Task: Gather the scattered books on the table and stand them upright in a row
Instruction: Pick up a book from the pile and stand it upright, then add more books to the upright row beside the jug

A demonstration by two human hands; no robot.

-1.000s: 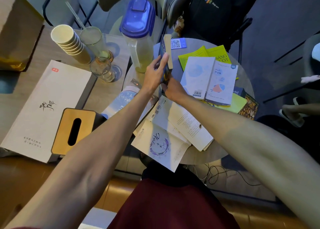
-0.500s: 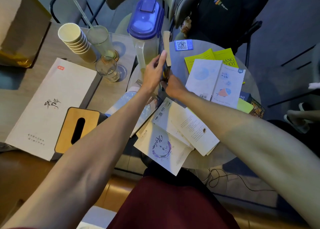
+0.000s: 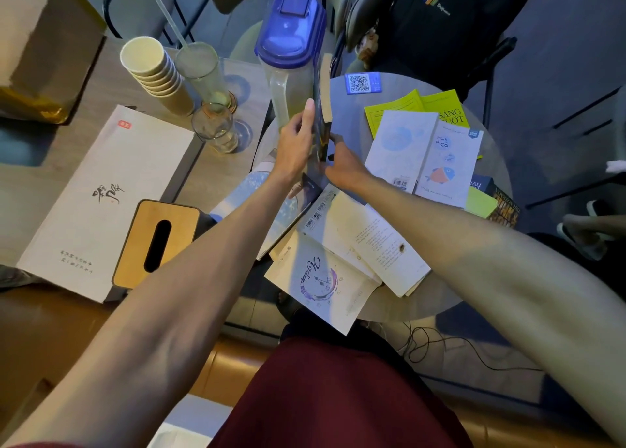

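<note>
Where arms converge, left hand (image 3: 294, 146) and right hand (image 3: 342, 167) grip the book (image 3: 321, 108) — upright.

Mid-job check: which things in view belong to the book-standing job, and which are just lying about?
Job: upright book, held by left hand and right hand; fish-cover book; yellow book; open book; clock-cover book; sky-cover book; dark book at the table edge.

Lying about: pitcher; paper cups; tall glass; tissue box; QR card; large white menu.
</note>
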